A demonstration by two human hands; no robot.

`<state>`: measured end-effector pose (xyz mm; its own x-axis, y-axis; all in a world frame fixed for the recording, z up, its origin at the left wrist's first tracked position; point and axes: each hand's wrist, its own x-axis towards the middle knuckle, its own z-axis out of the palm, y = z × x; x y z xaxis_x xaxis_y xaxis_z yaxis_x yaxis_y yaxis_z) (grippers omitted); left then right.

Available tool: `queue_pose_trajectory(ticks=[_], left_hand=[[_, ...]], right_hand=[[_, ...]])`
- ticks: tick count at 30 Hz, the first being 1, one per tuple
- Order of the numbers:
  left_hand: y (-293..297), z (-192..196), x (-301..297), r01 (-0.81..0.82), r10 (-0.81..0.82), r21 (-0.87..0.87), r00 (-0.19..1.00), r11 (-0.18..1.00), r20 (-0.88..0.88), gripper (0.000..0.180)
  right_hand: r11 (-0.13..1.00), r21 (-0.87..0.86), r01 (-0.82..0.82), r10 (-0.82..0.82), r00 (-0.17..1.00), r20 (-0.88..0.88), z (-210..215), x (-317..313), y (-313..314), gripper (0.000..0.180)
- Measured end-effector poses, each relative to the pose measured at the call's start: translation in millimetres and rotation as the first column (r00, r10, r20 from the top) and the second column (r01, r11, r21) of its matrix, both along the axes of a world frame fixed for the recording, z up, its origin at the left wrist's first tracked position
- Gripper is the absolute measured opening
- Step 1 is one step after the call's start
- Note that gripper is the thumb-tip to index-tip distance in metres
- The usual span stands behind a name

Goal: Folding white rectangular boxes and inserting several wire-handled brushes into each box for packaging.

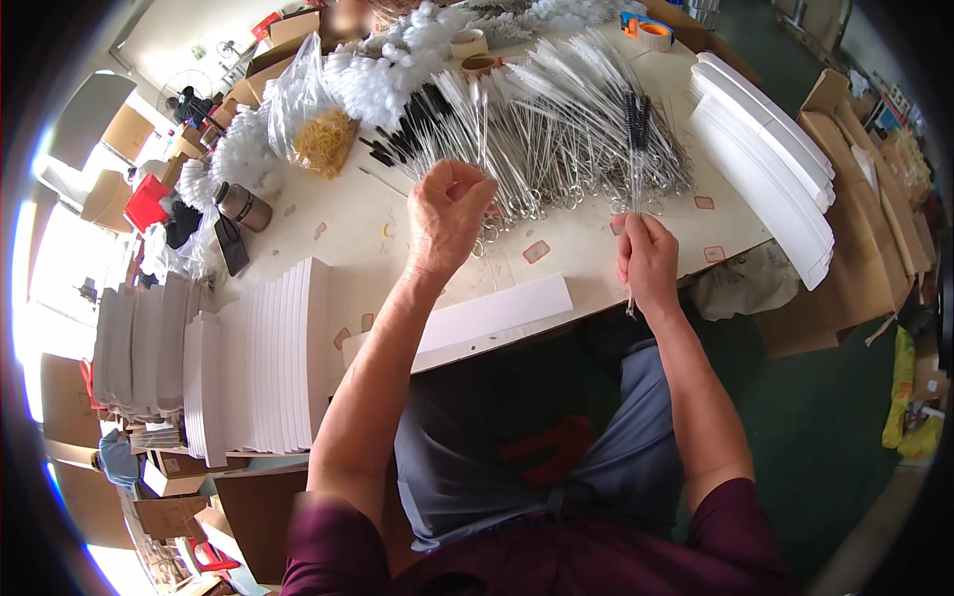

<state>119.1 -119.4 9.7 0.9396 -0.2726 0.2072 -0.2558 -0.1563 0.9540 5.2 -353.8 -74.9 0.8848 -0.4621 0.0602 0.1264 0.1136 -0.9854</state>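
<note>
Both my hands are raised over the near part of the table (pixel 397 288). My left hand (pixel 447 214) is closed in a pinch on a thin wire brush (pixel 482 114), whose shaft stands up from the fingers. A wire loop shows just below that hand. My right hand (pixel 648 260) is wrapped round the wire shafts of black-bristled brushes (pixel 637 124); their ends poke out under the fist, and how many there are I cannot tell. Beyond both hands lies a wide pile of wire brushes (pixel 556 129), loops toward me. A long white box (pixel 502 313) lies at the near edge.
White flat boxes (pixel 263 358) stand stacked at the left, and more white boxes (pixel 760 159) lie at the right. Farther back are a bag of yellow rubber bands (pixel 324 142), a bottle (pixel 243 207), tape rolls (pixel 654 38) and bundled white-bristled brushes (pixel 373 84). Cardboard (pixel 845 248) leans at the right.
</note>
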Motion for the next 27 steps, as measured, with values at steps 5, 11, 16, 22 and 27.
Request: queue_pose_trajectory(ticks=[5, 11, 16, 22, 27], left_hand=[[5, 28, -12, -0.019, 0.011, 0.06, 0.992, 0.998, 0.129, 0.013], [3, 59, -16, 0.049, -0.038, -0.114, 0.995, 0.992, 0.097, 0.01], [34, 84, -18, 0.09, -0.049, -0.287, 0.988, 0.954, 0.149, 0.006], [77, 127, -29, 0.102, -0.041, -0.37, 0.985, 0.923, 0.17, 0.011], [123, 169, -42, 0.149, -0.086, -0.392, 0.981, 0.908, 0.173, 0.015]], right_hand=[[0.925, 0.325, -0.198, 0.227, 0.972, -0.054, 38, 32, 26, 0.026], [0.807, 0.518, -0.285, 0.35, 0.936, -0.03, 40, 107, 59, 0.022], [0.77, 0.591, -0.24, 0.325, 0.945, -0.04, 19, 128, 62, 0.023], [0.83, 0.512, -0.22, 0.282, 0.958, -0.046, 18, 123, 64, 0.024], [0.96, 0.212, -0.183, 0.194, 0.981, -0.03, 23, 89, 50, 0.03]])
